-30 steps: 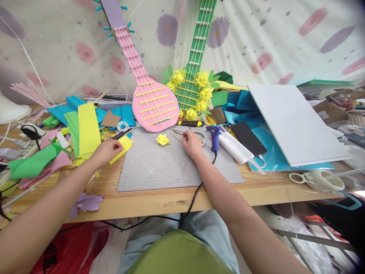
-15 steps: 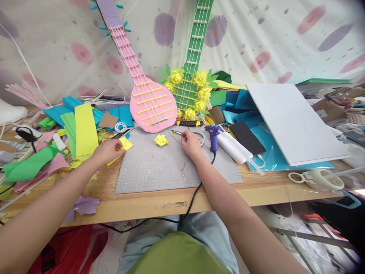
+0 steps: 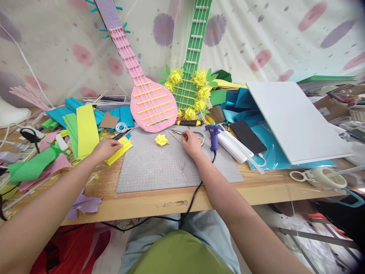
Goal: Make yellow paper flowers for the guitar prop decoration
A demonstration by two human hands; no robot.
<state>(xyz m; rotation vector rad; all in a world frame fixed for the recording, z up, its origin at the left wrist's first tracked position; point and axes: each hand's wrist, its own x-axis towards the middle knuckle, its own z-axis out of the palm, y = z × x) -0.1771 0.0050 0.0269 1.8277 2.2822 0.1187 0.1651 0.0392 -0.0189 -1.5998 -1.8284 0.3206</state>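
Note:
My left hand (image 3: 105,148) rests on the left edge of the grey cutting mat (image 3: 159,167), fingers closed on a stack of small yellow paper pieces (image 3: 119,148). My right hand (image 3: 191,144) sits at the mat's far edge, fingers pinched on thin sticks (image 3: 176,134) that point left. A yellow paper flower (image 3: 161,139) lies on the mat between the hands. A black-handled tool (image 3: 122,134) lies just beyond the yellow stack.
A pink paper guitar (image 3: 152,102) and a green one with yellow flowers (image 3: 191,87) lean on the wall. A blue glue gun (image 3: 212,134), black phone (image 3: 246,137) and white board (image 3: 293,121) lie to the right. Coloured paper strips (image 3: 85,129) clutter the left.
The left hand has shifted slightly on the yellow stack, which now lies flatter and turned along the mat's edge. The right hand has barely moved.

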